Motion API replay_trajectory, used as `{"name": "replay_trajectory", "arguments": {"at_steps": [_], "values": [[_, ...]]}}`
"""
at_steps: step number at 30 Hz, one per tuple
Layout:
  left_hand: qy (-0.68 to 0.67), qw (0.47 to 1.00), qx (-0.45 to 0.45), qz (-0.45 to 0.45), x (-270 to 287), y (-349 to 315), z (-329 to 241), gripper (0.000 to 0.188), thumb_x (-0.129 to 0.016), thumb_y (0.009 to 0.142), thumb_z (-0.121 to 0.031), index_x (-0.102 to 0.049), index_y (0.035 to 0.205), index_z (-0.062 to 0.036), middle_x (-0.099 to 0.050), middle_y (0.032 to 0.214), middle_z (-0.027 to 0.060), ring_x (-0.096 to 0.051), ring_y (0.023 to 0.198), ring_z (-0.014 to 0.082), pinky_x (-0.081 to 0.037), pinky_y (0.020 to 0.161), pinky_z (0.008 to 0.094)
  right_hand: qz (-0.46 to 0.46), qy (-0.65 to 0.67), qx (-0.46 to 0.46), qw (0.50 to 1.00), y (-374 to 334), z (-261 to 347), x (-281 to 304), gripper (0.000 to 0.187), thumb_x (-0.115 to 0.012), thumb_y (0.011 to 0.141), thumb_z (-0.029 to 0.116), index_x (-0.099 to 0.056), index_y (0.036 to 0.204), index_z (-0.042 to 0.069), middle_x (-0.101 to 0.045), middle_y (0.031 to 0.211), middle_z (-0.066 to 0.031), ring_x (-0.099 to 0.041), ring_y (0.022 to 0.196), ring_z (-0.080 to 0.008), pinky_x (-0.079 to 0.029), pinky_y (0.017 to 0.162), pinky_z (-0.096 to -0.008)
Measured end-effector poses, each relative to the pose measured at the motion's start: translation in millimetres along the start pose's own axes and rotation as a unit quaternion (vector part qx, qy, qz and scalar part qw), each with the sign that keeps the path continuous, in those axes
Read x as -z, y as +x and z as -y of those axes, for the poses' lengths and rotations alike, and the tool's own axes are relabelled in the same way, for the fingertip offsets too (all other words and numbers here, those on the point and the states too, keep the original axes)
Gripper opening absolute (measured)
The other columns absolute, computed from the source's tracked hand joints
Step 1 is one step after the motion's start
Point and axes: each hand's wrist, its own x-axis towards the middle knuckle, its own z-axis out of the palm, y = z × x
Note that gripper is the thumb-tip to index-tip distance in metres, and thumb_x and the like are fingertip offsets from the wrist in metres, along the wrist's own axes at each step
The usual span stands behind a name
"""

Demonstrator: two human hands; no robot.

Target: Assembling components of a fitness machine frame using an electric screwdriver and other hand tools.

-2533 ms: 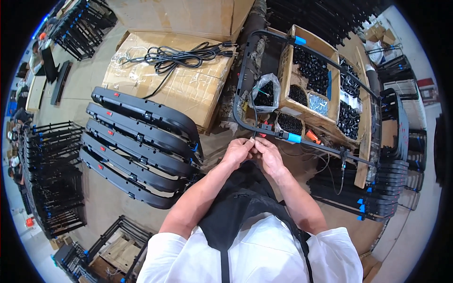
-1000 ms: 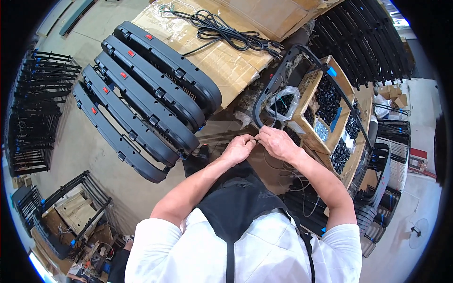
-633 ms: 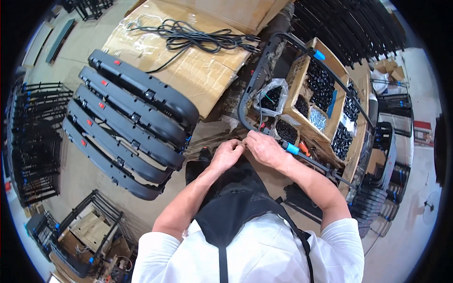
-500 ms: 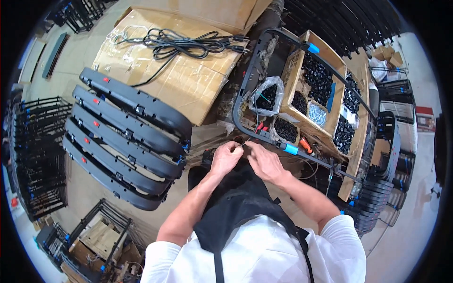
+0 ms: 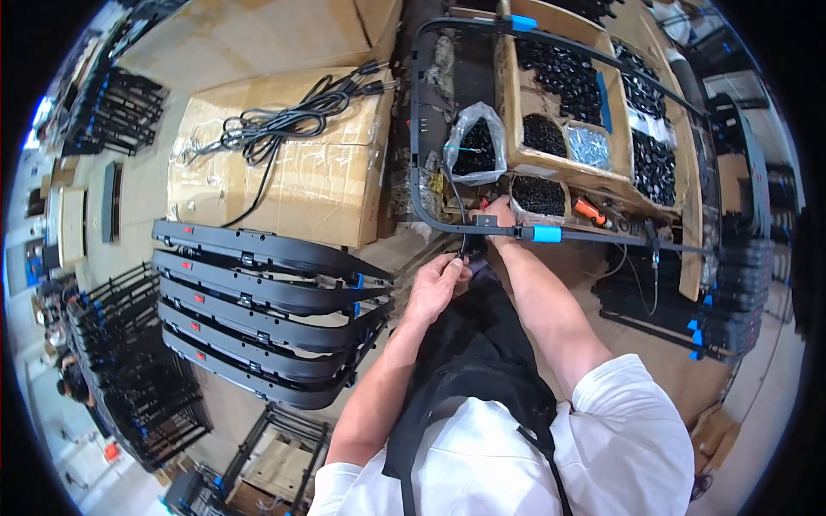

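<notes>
My left hand is closed in a pinch around a thin black cable just below the near side of a black tubular frame. The cable runs up across the frame toward a clear plastic bag of small black parts. Passing under the frame's near bar, my right hand reaches in beside small red pieces and a box of small black parts. The bar covers part of this hand, and its fingers are too hidden to read. Blue tape wraps the bar right of my wrist.
A wooden tray holds black parts and silvery screws. An orange-handled tool lies near it. On the left, coiled black power cords rest on a cardboard box, with several curved black panels stacked below.
My hands were together in front of me; now they are apart. My right hand has moved forward under the frame toward the red pieces, while the left holds the cable. The view has turned.
</notes>
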Motion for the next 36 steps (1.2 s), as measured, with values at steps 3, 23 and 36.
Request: {"name": "replay_trajectory", "arguments": {"at_steps": [3, 23, 36], "values": [[-0.033, 0.999, -0.008, 0.017, -4.1, 8.1, 9.9, 0.031, -0.057, 0.113, -0.024, -0.070, 0.123, 0.0018, -0.076, 0.102, 0.0086, -0.071, 0.094, 0.0162, -0.056, 0.085, 0.0311, 0.059, 0.052, 0.134, 0.988, -28.5, -42.9, -29.8, 0.038, -0.068, 0.092, 0.028, -0.064, 0.112, -0.004, -0.074, 0.087, -0.0232, -0.075, 0.085, -0.0419, -0.060, 0.077, -0.0484], [0.055, 0.998, -0.012, -0.019, -12.1, 2.7, 1.5, 0.030, -0.055, 0.114, -0.024, -0.070, 0.120, 0.0012, -0.074, 0.101, 0.0076, -0.068, 0.086, 0.0139, -0.056, 0.081, 0.0299, 0.162, 0.199, 0.162, 0.953, -227.7, -23.2, 131.5, 0.072, -0.056, 0.100, 0.015, -0.032, 0.167, 0.005, -0.061, 0.138, -0.0330, -0.061, 0.126, -0.0487, -0.050, 0.107, -0.0534], [0.247, 0.942, -0.150, -0.171, -22.6, 8.9, 28.9, 0.036, -0.052, 0.113, -0.027, -0.070, 0.121, 0.0029, -0.074, 0.091, 0.0105, -0.065, 0.080, 0.0164, -0.053, 0.074, 0.0356, 0.214, 0.009, 0.252, 0.944, -223.2, -15.0, 174.0, 0.099, -0.065, 0.088, 0.011, -0.015, 0.173, 0.013, -0.056, 0.128, -0.0322, -0.059, 0.118, -0.0490, -0.051, 0.103, -0.0547]]}}
